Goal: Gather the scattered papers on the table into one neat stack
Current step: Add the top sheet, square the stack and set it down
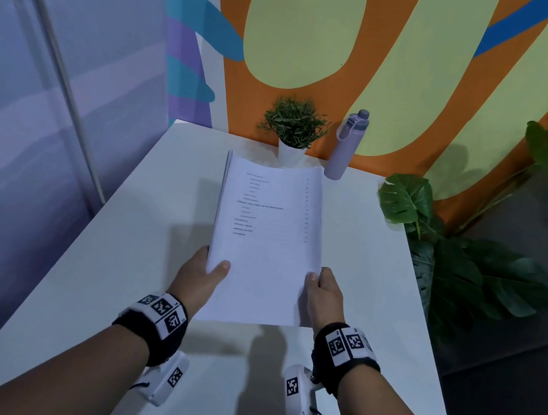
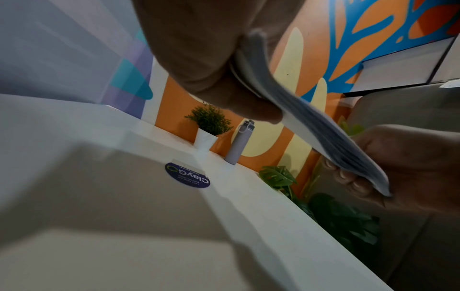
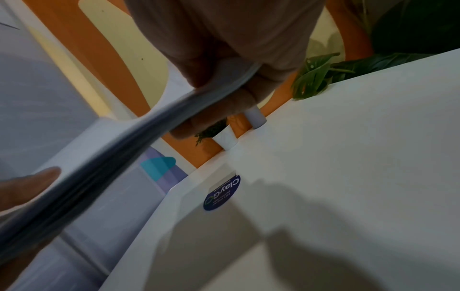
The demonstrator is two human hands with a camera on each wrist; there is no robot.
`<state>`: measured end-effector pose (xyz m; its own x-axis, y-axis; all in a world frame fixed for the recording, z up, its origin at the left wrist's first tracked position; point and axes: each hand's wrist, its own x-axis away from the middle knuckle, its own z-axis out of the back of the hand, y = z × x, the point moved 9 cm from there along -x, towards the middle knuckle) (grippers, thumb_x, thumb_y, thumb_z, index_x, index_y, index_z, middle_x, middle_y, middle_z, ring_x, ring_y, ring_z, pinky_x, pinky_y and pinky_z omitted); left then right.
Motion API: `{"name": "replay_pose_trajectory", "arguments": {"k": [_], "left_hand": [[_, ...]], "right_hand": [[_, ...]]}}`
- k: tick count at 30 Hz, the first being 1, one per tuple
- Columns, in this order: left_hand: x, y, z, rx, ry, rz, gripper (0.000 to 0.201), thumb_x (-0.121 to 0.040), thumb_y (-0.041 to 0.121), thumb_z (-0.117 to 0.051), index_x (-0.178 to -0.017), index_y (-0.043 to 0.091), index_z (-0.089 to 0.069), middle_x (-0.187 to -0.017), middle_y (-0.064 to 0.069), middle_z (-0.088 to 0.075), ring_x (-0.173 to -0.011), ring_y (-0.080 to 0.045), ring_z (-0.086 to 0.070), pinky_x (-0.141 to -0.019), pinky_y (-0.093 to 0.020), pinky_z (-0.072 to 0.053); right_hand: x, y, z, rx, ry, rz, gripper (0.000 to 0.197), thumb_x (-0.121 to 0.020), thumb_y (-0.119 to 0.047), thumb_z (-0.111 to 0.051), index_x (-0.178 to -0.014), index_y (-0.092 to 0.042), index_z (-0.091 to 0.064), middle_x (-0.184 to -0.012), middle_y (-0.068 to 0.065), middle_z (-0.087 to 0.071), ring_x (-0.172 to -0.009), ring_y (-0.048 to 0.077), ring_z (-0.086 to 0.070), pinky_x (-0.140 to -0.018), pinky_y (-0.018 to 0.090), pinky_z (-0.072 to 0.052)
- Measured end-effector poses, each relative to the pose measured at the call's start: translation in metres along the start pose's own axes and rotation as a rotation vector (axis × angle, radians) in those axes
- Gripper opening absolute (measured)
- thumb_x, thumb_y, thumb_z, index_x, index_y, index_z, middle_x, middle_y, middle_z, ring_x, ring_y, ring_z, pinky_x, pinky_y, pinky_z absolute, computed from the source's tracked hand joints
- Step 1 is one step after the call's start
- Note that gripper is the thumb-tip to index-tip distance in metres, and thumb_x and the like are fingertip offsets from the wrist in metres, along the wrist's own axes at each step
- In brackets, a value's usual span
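The stack of papers hides both hands' fingers in the head view; its printed lines are too small to read.

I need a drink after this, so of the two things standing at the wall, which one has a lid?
The lilac water bottle, right of the white-potted small green plant, has the grey lid.

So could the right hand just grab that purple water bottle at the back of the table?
Probably not yet: the right hand grips the white stack of printed papers together with the left hand. The lilac water bottle stands unobstructed on the white table.
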<state>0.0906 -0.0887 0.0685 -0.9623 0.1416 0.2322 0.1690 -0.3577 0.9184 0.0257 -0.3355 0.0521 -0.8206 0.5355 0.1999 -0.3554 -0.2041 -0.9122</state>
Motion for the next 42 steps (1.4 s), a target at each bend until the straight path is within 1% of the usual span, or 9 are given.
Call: {"name": "replay_pose_trajectory", "arguments": {"k": [3,7,14,22,26,29,31,36,42], "left_hand": [[0.011,-0.003,-0.013,0.041,-0.123,0.028,0.030,-0.091,0.019,-0.050,-0.121,0.021,-0.047,-0.109,-0.001,-0.062,-0.094,-0.026,-0.065,-0.070,-0.038,-0.058],[0.011,0.000,-0.007,-0.012,-0.087,0.009,0.025,-0.092,0.017,-0.041,-0.115,0.024,-0.045,-0.093,-0.007,-0.066,-0.054,-0.022,-0.066,-0.044,-0.027,-0.047],[0.002,-0.011,0.005,0.002,-0.039,0.070,0.020,-0.092,0.022,-0.042,-0.110,0.025,-0.051,-0.094,-0.002,-0.060,-0.049,-0.020,-0.052,-0.042,-0.023,-0.041],[-0.003,-0.012,0.011,-0.016,-0.079,0.025,0.017,-0.092,0.025,-0.044,-0.102,0.019,-0.057,-0.084,-0.005,-0.064,-0.048,-0.017,-0.057,-0.047,-0.028,-0.043],[-0.011,-0.027,0.022,-0.024,-0.019,0.063,0.019,-0.093,0.023,-0.042,-0.104,0.017,-0.055,-0.087,-0.004,-0.062,-0.050,-0.018,-0.056,-0.051,-0.028,-0.044],[-0.020,-0.047,0.038,0.001,0.040,0.131,0.020,-0.093,0.021,-0.043,-0.107,0.013,-0.055,-0.084,-0.003,-0.060,-0.051,-0.020,-0.054,-0.054,-0.028,-0.044],[-0.028,-0.061,0.050,-0.002,0.071,0.163,0.022,-0.094,0.021,-0.044,-0.108,0.011,-0.056,-0.084,-0.004,-0.059,-0.051,-0.020,-0.053,-0.054,-0.027,-0.045],[-0.054,-0.088,0.079,-0.055,0.136,0.198,0.025,-0.096,0.021,-0.042,-0.116,0.010,-0.051,-0.090,-0.010,-0.058,-0.054,-0.022,-0.055,-0.053,-0.026,-0.046],[-0.096,-0.109,0.105,-0.166,0.195,0.210,0.032,-0.096,0.021,-0.040,-0.122,0.006,-0.048,-0.099,-0.016,-0.058,-0.055,-0.023,-0.058,-0.057,-0.028,-0.047]], "right_hand": [[-0.003,0.004,0.008,-0.012,0.051,-0.050,0.033,-0.095,-0.015,-0.042,-0.066,-0.017,-0.026,-0.066,-0.001,-0.031,-0.063,0.018,-0.029,-0.060,0.029,-0.028],[-0.003,0.013,-0.002,-0.021,-0.024,-0.105,0.027,-0.091,-0.025,-0.044,-0.069,-0.015,-0.033,-0.071,0.003,-0.039,-0.067,0.019,-0.037,-0.066,0.029,-0.035],[-0.001,-0.001,-0.011,0.010,-0.002,-0.019,0.023,-0.095,-0.016,-0.039,-0.073,-0.014,-0.032,-0.066,0.000,-0.036,-0.060,0.018,-0.034,-0.051,0.025,-0.034],[-0.008,0.001,-0.009,0.080,0.047,0.004,0.029,-0.096,-0.021,-0.037,-0.068,-0.018,-0.031,-0.067,0.003,-0.042,-0.060,0.022,-0.037,-0.059,0.027,-0.037],[-0.007,-0.001,-0.012,0.083,-0.008,0.035,0.022,-0.097,-0.024,-0.035,-0.080,-0.016,-0.046,-0.068,0.000,-0.048,-0.067,0.023,-0.044,-0.059,0.027,-0.038],[-0.005,0.015,-0.020,0.165,-0.148,-0.037,0.022,-0.098,-0.028,-0.035,-0.111,-0.023,-0.052,-0.086,0.002,-0.062,-0.071,0.020,-0.056,-0.060,0.029,-0.049],[-0.007,0.030,-0.020,0.325,-0.196,-0.042,0.029,-0.097,-0.024,-0.037,-0.122,-0.019,-0.053,-0.110,0.006,-0.063,-0.090,0.021,-0.060,-0.080,0.031,-0.050],[-0.007,0.075,-0.036,0.705,-0.328,-0.045,0.037,-0.097,-0.021,-0.038,-0.133,-0.018,-0.047,-0.136,0.009,-0.046,-0.120,0.025,-0.050,-0.101,0.034,-0.042],[-0.009,0.093,-0.069,1.050,-0.428,0.071,0.050,-0.094,-0.029,-0.042,-0.143,-0.028,-0.030,-0.149,0.004,-0.030,-0.135,0.026,-0.032,-0.107,0.042,-0.036]]}}
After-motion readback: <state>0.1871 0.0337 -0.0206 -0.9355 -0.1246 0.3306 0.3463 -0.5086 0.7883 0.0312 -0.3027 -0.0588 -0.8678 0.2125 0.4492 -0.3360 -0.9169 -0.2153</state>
